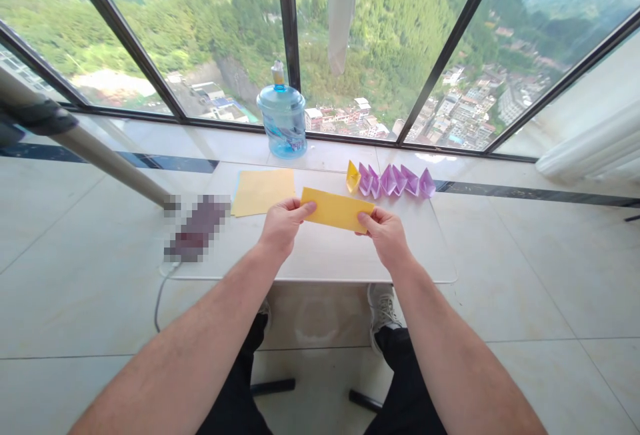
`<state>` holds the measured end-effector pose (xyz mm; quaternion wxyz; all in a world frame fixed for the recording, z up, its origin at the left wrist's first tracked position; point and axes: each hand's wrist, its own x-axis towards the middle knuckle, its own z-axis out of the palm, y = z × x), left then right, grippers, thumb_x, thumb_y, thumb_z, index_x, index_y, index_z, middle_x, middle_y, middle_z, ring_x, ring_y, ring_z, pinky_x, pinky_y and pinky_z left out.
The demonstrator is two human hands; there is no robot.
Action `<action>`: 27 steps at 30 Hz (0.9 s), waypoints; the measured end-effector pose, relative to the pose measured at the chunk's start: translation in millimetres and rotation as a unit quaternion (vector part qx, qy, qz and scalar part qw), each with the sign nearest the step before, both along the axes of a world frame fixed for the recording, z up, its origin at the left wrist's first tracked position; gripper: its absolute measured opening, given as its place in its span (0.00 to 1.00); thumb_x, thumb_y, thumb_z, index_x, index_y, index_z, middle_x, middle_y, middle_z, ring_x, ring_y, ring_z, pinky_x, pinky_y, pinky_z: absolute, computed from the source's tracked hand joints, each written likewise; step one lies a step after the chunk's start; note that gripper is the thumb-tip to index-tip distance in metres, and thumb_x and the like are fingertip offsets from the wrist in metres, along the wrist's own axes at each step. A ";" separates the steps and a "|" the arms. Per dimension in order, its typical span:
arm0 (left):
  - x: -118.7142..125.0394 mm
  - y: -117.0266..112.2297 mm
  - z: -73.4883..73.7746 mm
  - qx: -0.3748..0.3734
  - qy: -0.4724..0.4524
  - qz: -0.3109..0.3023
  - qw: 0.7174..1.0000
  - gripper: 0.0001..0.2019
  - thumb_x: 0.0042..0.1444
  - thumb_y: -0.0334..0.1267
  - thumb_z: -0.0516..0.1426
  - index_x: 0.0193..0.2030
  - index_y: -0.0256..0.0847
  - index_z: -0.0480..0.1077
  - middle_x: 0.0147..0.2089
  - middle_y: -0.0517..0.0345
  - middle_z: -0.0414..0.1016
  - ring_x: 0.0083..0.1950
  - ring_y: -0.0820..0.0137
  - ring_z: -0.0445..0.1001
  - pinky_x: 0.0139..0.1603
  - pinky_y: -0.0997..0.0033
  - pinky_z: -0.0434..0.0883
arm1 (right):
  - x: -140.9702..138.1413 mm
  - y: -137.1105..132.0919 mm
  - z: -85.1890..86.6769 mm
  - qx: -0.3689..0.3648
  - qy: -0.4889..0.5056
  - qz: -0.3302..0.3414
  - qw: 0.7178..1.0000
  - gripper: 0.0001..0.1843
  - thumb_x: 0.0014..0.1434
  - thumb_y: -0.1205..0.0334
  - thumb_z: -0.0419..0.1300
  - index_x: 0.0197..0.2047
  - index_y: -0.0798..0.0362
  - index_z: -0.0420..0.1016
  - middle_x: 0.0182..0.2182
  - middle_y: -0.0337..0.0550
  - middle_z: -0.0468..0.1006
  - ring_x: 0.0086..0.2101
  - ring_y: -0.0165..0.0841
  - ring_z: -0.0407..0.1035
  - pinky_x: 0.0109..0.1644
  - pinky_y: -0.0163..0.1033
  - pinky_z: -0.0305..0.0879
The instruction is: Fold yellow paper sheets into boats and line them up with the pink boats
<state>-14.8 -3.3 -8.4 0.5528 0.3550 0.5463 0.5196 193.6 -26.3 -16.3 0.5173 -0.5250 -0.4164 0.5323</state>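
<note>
Above a low white table (320, 258), a folded strip of yellow paper (336, 210) is stretched between my hands. My left hand (283, 221) pinches its left end, thumb on top. At the right end, my right hand (384, 229) grips it the same way, with the fingers underneath mostly hidden. Behind my left hand lies a stack of square paper sheets (264, 191), pale yellow-orange on top with a bluish edge. Beyond my right hand stand a yellow folded paper boat (353, 177) and a row of several purple paper boats (399, 180).
A blue water jug (283, 121) stands behind the table by the window. At the table's left edge lies a blurred-out dark object (197, 228) with a cable (159, 298). A pale pole (115, 155) slants in from the left. My shoes (384, 311) rest below the table.
</note>
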 end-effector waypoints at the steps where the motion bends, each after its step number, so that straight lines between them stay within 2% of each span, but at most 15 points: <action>1: 0.1 0.1 -0.4 0.000 -0.003 0.000 1.000 0.16 0.37 0.46 0.71 0.30 0.38 0.78 0.34 0.53 0.81 0.36 0.67 0.74 0.40 0.68 0.64 | -0.4 0.1 0.3 -0.002 0.001 -0.001 1.000 0.21 0.46 0.47 0.72 0.37 0.54 0.80 0.31 0.41 0.81 0.33 0.34 0.74 0.34 0.39 0.75; 7: -0.7 -0.3 -0.4 0.006 -0.006 0.005 1.000 0.16 0.37 0.46 0.71 0.30 0.37 0.78 0.33 0.53 0.80 0.36 0.67 0.73 0.40 0.68 0.64 | -1.4 0.0 -0.6 -0.011 0.005 -0.002 1.000 0.20 0.46 0.48 0.71 0.37 0.54 0.81 0.31 0.42 0.81 0.33 0.34 0.74 0.34 0.38 0.75; 19: 1.9 -4.4 10.5 0.000 -0.038 0.022 0.999 0.16 0.33 0.45 0.72 0.25 0.37 0.76 0.30 0.54 0.79 0.34 0.68 0.74 0.40 0.67 0.68 | -3.1 -1.0 1.2 -0.022 0.020 -0.006 1.000 0.20 0.44 0.49 0.72 0.35 0.55 0.81 0.31 0.42 0.82 0.32 0.34 0.75 0.33 0.37 0.74; 27: 1.3 -3.8 10.4 -0.003 -0.049 0.019 0.999 0.16 0.33 0.44 0.72 0.26 0.37 0.77 0.31 0.53 0.80 0.35 0.66 0.75 0.41 0.67 0.69 | -3.0 -0.5 0.4 -0.021 0.017 -0.005 1.000 0.19 0.45 0.50 0.72 0.35 0.55 0.81 0.31 0.42 0.82 0.31 0.33 0.74 0.33 0.37 0.73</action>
